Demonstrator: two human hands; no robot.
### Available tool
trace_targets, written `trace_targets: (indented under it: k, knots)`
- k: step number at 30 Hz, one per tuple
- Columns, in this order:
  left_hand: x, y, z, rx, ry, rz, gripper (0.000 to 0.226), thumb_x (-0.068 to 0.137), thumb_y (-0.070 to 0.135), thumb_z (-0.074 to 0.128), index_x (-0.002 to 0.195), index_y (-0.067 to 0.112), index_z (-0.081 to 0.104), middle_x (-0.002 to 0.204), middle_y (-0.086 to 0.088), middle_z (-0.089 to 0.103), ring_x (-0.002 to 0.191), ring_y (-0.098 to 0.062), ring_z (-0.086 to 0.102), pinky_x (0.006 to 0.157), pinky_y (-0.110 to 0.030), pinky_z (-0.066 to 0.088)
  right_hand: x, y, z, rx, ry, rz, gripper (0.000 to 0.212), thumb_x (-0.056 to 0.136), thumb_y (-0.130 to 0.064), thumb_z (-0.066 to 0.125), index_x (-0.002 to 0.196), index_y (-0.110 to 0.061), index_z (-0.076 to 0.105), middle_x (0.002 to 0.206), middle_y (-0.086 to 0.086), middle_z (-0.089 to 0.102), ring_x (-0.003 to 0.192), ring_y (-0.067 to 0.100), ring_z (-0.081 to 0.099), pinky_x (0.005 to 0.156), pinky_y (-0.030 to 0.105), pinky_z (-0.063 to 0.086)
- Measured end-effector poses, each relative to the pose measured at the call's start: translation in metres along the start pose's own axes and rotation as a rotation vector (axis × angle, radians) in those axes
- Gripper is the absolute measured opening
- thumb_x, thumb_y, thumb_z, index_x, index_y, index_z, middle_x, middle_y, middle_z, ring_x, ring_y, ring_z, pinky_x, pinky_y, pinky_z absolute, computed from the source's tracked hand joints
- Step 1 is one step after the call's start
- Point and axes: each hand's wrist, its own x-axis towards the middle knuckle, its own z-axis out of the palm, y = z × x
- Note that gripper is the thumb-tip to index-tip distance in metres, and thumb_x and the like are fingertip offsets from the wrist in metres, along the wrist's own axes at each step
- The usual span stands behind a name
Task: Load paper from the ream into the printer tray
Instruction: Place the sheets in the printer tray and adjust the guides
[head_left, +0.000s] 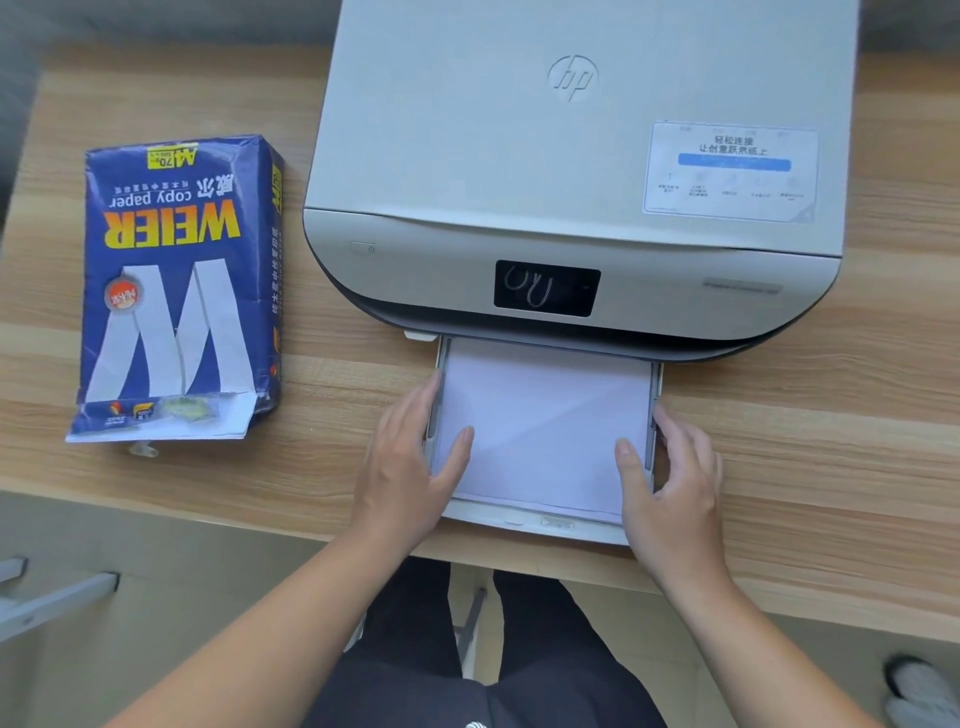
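On the light wood-grain tabletop (779, 415), the blue paper-wrapped ream (179, 291) lies flat at far left, long axis front-to-back, torn end facing the person. Next, the left hand (410, 462), fingers together, flanks the pulled-out white printer tray (519, 522); thumb on the white paper stack (545, 421), long axis running into the grey-white printer (571, 182). The right hand (670, 478) mirrors it, fingers loosely apart.

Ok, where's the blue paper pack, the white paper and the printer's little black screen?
Blue wrapped paper ream (176, 291): head view, middle of its printed top face.
White paper stack (545, 415): head view, bare sheet centre in the tray.
Black printer screen (546, 288): head view, middle of the glass.
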Motion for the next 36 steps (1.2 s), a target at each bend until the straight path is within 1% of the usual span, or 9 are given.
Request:
trace_targets:
  k: [5,10,12,16,19,23,29,32,36]
  knots:
    - [0.0,0.0,0.001,0.032,0.019,0.042,0.064,0.099,0.033,0.063,0.156,0.015,0.04,0.157,0.004,0.047,0.145,-0.015,0.041,0.12,-0.034,0.033,0.003,0.002,0.001,-0.009,0.021,-0.03,0.051,0.098,-0.027,0.061,0.146,-0.014,0.051,0.143,-0.005,0.047,0.128,-0.002,0.031,0.11,0.024,0.027]
    - [-0.003,0.003,0.004,0.052,0.019,0.057,0.066,0.098,0.032,0.066,0.156,0.016,0.041,0.158,0.006,0.046,0.141,-0.018,0.043,0.117,-0.038,0.038,-0.004,-0.003,0.009,0.01,0.041,-0.012,0.057,0.096,-0.025,0.063,0.15,-0.016,0.048,0.146,-0.008,0.046,0.135,0.006,0.033,0.112,0.028,0.029]
    - [-0.004,0.003,0.005,0.073,0.015,0.068,0.066,0.097,0.032,0.067,0.156,0.017,0.042,0.158,0.007,0.045,0.139,-0.019,0.045,0.115,-0.038,0.04,-0.005,-0.003,0.009,0.028,0.036,-0.006,0.057,0.095,-0.024,0.064,0.15,-0.017,0.048,0.145,-0.009,0.045,0.133,0.002,0.032,0.112,0.028,0.029]
    - [-0.001,0.0,-0.002,0.025,0.006,0.042,0.061,0.098,0.028,0.065,0.154,0.02,0.044,0.155,0.009,0.049,0.14,-0.011,0.044,0.117,-0.034,0.037,-0.001,-0.004,0.001,0.074,0.011,0.01,0.052,0.095,-0.018,0.064,0.146,-0.017,0.052,0.138,-0.017,0.046,0.133,0.002,0.037,0.111,0.025,0.03]
    - [0.002,0.0,-0.002,-0.034,0.035,-0.017,0.059,0.099,0.026,0.064,0.154,0.024,0.044,0.152,0.011,0.052,0.139,-0.009,0.046,0.116,-0.031,0.036,0.004,-0.005,0.001,0.102,0.018,0.017,0.049,0.095,-0.017,0.064,0.143,-0.016,0.055,0.138,-0.012,0.05,0.135,0.013,0.046,0.115,0.032,0.037]
    - [0.001,0.003,0.002,-0.068,0.058,-0.038,0.056,0.098,0.024,0.065,0.151,0.024,0.048,0.146,0.017,0.052,0.136,-0.008,0.046,0.112,-0.024,0.032,0.007,-0.001,-0.001,0.166,0.076,0.033,0.039,0.096,-0.019,0.063,0.135,-0.018,0.063,0.132,-0.01,0.059,0.125,0.018,0.056,0.111,0.041,0.045]
    - [0.001,-0.004,0.002,0.016,0.049,0.082,0.051,0.098,0.019,0.063,0.148,0.019,0.052,0.149,0.01,0.055,0.136,-0.012,0.048,0.112,-0.031,0.039,0.016,-0.007,0.002,0.259,0.19,0.114,0.024,0.096,-0.015,0.066,0.119,-0.015,0.074,0.114,-0.007,0.068,0.096,0.012,0.067,0.09,0.024,0.054]
    - [0.001,-0.001,0.005,0.035,0.079,0.096,0.048,0.097,0.019,0.063,0.145,0.02,0.054,0.148,0.01,0.056,0.132,-0.013,0.051,0.11,-0.034,0.042,0.019,-0.005,0.002,0.22,0.229,0.113,0.019,0.095,-0.014,0.066,0.11,-0.016,0.077,0.106,-0.007,0.071,0.086,0.005,0.067,0.075,0.009,0.049]
    - [0.003,-0.003,0.005,0.057,0.063,0.113,0.051,0.096,0.016,0.064,0.147,0.019,0.053,0.148,0.008,0.056,0.135,-0.015,0.052,0.111,-0.027,0.037,0.02,-0.005,0.003,0.173,0.265,0.112,0.016,0.092,-0.01,0.066,0.101,-0.017,0.078,0.1,-0.004,0.072,0.081,0.012,0.067,0.073,0.01,0.045]
